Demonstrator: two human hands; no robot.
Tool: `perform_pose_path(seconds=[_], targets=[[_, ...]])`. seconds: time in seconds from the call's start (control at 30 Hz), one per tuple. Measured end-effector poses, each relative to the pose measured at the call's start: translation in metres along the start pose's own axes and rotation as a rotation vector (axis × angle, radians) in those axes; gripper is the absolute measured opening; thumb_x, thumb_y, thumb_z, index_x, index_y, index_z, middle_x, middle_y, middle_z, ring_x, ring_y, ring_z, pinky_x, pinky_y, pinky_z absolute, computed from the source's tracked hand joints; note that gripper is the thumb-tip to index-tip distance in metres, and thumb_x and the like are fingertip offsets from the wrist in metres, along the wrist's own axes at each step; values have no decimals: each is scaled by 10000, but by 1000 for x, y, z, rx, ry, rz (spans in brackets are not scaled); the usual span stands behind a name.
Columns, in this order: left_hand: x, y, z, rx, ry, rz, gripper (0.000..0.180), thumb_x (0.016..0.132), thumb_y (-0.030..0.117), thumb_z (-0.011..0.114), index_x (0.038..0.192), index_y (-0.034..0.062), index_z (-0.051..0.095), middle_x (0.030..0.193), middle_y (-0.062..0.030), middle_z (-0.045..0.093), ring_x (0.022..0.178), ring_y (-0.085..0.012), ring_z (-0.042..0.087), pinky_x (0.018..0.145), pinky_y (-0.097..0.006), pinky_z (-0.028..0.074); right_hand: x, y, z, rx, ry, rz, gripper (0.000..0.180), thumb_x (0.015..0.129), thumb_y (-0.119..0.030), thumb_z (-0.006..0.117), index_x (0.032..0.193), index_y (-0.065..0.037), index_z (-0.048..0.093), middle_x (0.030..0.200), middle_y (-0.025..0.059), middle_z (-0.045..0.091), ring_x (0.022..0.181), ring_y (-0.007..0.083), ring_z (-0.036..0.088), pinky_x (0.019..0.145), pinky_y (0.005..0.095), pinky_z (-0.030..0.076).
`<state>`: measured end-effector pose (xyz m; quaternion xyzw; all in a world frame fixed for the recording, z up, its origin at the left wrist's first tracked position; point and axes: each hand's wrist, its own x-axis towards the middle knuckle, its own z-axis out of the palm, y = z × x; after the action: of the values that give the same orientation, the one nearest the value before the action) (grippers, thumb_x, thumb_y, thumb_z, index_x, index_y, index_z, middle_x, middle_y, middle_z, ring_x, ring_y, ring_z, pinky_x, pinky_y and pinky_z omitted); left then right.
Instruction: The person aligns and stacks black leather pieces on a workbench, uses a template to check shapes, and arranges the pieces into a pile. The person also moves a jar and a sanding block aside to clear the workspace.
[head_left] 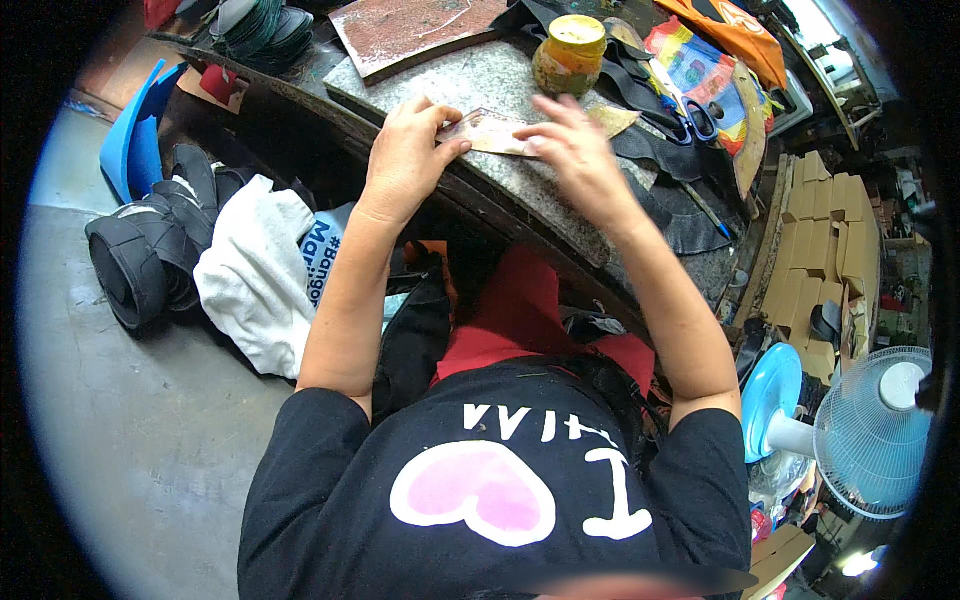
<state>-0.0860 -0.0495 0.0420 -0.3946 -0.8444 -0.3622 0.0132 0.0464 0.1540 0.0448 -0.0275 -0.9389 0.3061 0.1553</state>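
Observation:
A small flat tan piece (492,130), like leather or card, lies on a grey speckled stone slab (480,85). My left hand (405,155) presses its left end down with fingers and thumb. My right hand (575,150) hovers over its right end with fingers spread and slightly blurred; I cannot tell if it touches the piece. A jar of yellowish paste (570,55) stands just beyond the hands.
Blue-handled scissors (690,115) and dark leather scraps (680,210) lie right of the slab. A rusty board (410,30) sits behind it. Black shoe parts (140,255) and white cloth (255,275) lie on the floor left; cardboard boxes (825,240) and a blue fan (865,430) stand right.

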Motion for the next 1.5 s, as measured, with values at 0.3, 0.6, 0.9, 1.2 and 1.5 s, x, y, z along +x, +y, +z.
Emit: perform_pose_path(seconds=[0.3,0.6,0.9,1.2,1.5], targets=[[2,0,-2,24,-15,16,316,807,238,793,1067,69,733,1053,-116,655,1033,-337,635,906,-424,518,-26,36,-42,-512,106,165,380,1000,-405,487,1226,-226,734,1532,88,482,1487,369,301,1208,616,124],[2,0,-1,19,-27,-5,322,812,243,789,1081,76,733,1066,-124,653,1052,-336,630,914,-426,514,-20,-25,-4,-748,163,-108,345,949,-407,556,1109,-186,767,1430,118,572,1438,394,379,1160,697,160],[2,1,-2,40,-21,18,313,810,239,790,1068,72,733,1051,-122,652,1038,-335,634,898,-422,519,-17,-7,-44,-354,61,89,273,933,-295,611,1158,-259,762,1491,58,540,1478,349,333,1194,612,146],[2,2,-3,58,-36,-1,309,815,238,788,1067,70,730,1043,-120,649,1025,-336,634,890,-417,519,-31,-23,-32,-867,96,-246,243,796,-173,716,1009,-267,783,1397,20,603,1419,281,429,1176,667,178],[3,2,-3,18,-20,27,275,809,195,786,1029,44,722,1001,-144,648,982,-356,637,839,-434,513,-24,-27,-35,-886,139,-249,121,810,-190,691,891,-217,777,1285,43,677,1316,310,538,1154,714,180]])
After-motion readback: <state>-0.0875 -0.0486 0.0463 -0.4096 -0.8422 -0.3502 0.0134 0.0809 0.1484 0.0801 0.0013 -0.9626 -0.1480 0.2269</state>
